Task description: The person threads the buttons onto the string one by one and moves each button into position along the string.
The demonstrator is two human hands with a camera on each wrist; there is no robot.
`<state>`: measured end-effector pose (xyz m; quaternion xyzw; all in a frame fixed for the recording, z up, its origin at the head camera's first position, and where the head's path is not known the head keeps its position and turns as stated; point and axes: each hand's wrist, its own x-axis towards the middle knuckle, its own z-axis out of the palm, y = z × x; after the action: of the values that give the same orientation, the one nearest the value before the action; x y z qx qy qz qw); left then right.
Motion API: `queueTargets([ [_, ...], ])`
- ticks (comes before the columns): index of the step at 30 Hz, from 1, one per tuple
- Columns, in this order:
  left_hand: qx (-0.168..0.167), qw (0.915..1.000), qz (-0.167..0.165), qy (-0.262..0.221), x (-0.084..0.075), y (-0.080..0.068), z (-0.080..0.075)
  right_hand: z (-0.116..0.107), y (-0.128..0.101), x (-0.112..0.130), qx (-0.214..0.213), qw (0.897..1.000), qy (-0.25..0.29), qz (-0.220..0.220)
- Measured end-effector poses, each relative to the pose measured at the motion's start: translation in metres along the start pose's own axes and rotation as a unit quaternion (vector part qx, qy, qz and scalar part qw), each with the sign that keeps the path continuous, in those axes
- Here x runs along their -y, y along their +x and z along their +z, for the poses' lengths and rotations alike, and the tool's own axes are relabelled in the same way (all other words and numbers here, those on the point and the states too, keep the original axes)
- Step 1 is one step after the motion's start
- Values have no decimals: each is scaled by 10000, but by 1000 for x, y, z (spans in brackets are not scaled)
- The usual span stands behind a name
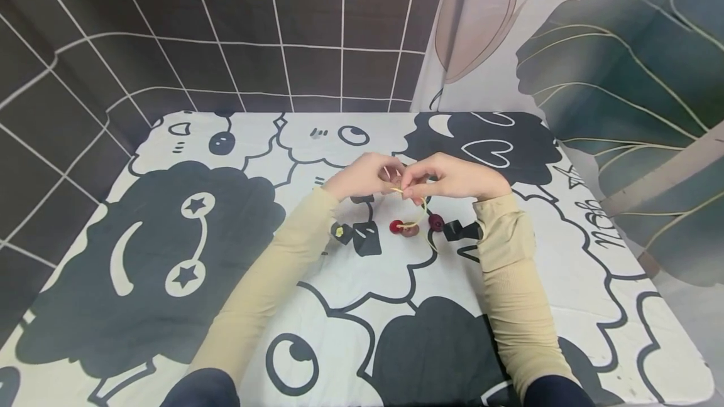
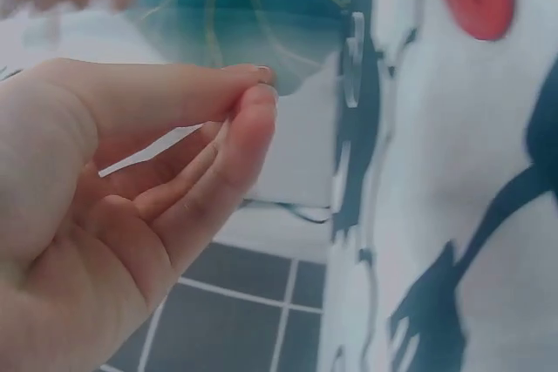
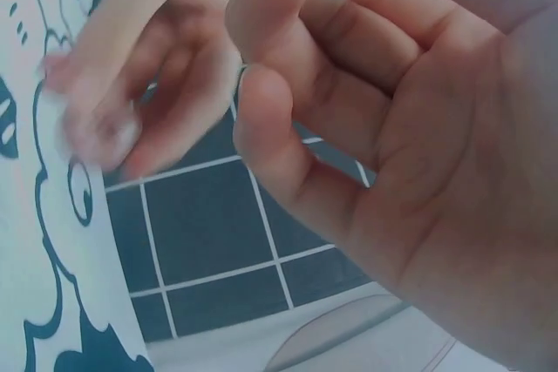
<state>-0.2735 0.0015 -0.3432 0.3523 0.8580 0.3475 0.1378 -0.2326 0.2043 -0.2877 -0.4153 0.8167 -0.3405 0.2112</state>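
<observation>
Nearest the camera, two beige sleeves (image 1: 271, 275) are seen reaching forward across the desk (image 1: 170, 357), which is covered by a white cloth printed with black cartoon sheep. Between the forearms, small beads are laid on the cloth: a red bead (image 1: 396, 226) touching a brown bead (image 1: 410, 230), a dark maroon bead (image 1: 436, 222) just to their right, and black cube-shaped beads (image 1: 366, 237) to the left, one of them marked with a yellow flower (image 1: 339, 231). A thin yellow cord (image 1: 421, 211) is run up from the red and brown beads to the hands.

Just beyond the beads, both hands are held together above the desk. The right hand (image 1: 449, 178) is pinched on the upper end of the cord, its fingers curled round it. The fingers of the left hand (image 1: 367, 174) are drawn together at the tips right beside the right hand; whether the cord is gripped by them cannot be told, and in the left wrist view nothing is seen between thumb and forefinger.

Behind the desk, a dark tiled wall (image 1: 254, 36) is seen, with a leaf-patterned hanging (image 1: 622, 55) to the right.
</observation>
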Motion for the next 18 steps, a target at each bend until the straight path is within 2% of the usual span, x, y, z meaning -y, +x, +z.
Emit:
queueTargets([
  [4,-367,9988,69,-327,-3,-17,-15,0,2,-2,-93,9995,-120,289],
  [9,-750,9949,-31,-674,-12,-36,-30,1,6,-4,-351,9980,-154,506],
  [13,-986,9929,-16,-667,-19,-46,-37,2,8,-2,-783,9951,-104,589],
  [18,-1135,9924,86,-464,-22,-51,-40,6,13,2,-1429,9872,-97,699],
])
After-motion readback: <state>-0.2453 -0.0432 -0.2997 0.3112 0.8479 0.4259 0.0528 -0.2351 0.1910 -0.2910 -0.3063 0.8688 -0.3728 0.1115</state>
